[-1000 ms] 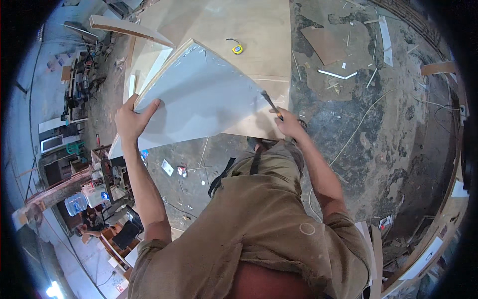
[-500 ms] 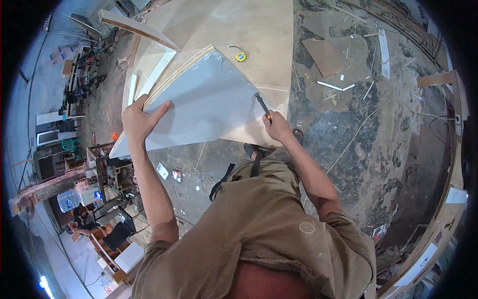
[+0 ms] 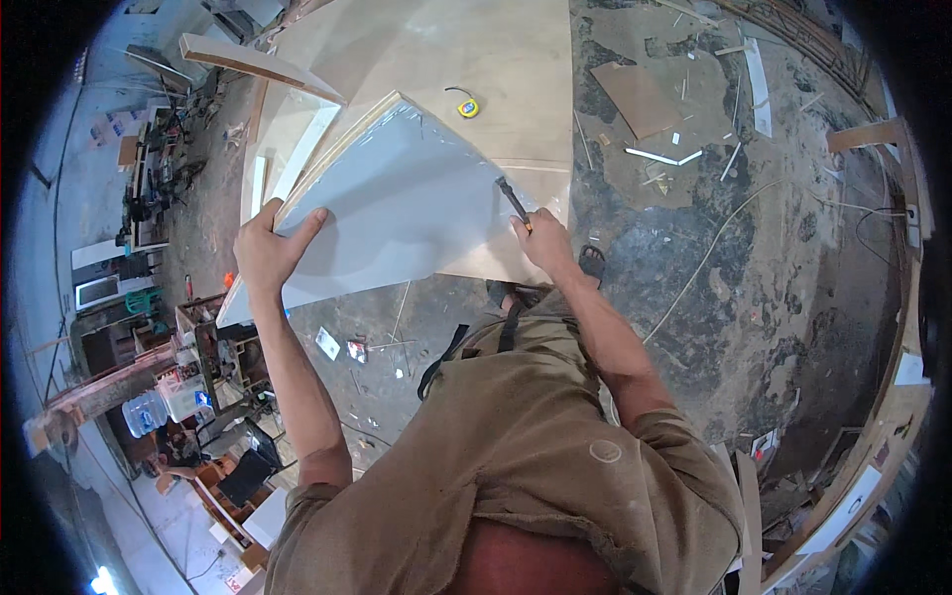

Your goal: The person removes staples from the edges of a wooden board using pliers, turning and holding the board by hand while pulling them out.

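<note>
The grey panel (image 3: 397, 208) lies over the pale counter (image 3: 506, 50), its top corner now nearer the yellow tape measure (image 3: 467, 106) than a second ago; the dark tool (image 3: 512, 196) has also shifted leftward with the hand holding it. The panel's pale wooden left edge runs from lower left to that corner, which points away from the person. The tool slants from its handle at lower right to its head, up and left, by the panel's right edge. The right hand (image 3: 545, 243) is closed around the handle, forearm angled inward. The left hand (image 3: 273, 248) grips the panel's left edge, thumb spread across the grey face. A brown sheet (image 3: 635, 99) lies on the floor (image 3: 684, 248) to the right.
</note>
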`<state>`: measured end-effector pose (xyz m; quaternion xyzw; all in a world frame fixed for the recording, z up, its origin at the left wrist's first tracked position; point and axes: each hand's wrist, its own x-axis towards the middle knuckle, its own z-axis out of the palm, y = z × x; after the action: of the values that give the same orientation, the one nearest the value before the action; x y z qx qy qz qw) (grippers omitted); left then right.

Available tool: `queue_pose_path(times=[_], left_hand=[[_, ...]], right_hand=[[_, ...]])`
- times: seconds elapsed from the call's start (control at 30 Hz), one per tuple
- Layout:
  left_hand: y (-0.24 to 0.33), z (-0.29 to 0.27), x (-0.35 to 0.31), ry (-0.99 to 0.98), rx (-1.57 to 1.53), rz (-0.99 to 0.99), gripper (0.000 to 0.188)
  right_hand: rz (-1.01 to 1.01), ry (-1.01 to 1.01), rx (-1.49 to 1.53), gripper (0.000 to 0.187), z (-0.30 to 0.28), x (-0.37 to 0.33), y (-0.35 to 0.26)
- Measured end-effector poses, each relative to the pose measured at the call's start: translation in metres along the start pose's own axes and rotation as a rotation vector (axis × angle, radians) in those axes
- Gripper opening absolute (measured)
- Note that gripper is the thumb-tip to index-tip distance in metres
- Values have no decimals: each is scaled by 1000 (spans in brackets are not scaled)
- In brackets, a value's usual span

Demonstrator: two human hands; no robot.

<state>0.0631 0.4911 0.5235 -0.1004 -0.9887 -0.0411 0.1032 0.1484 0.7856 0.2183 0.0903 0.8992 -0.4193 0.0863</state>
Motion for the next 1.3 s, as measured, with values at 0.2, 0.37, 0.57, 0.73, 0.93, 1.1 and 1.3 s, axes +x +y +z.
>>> queue_pose_path(times=[0.2,0.37,0.57,0.73,0.93,1.1,1.3], left_hand=[[13,-2,0,-26,-92,-44,54],[2,4,-2,28,-41,10,54],[1,-2,-5,17,14,-38,58],[5,1,0,20,-3,-48,57],[10,-1,-7,83,15,-16,56],[15,0,-13,84,16,-29,54],[16,-4,-17,74,-45,-34,54]], right_hand=[[176,-19,165,41,70,13,124],[630,50,614,26,72,-15,215],[542,-199,918,13,25,-62,186],[247,-251,553,15,2,-47,134],[91,-187,586,16,-75,-37,-12],[-159,-359,790,17,-147,-40,-77],[-173,-381,511,19,-191,-54,-107]])
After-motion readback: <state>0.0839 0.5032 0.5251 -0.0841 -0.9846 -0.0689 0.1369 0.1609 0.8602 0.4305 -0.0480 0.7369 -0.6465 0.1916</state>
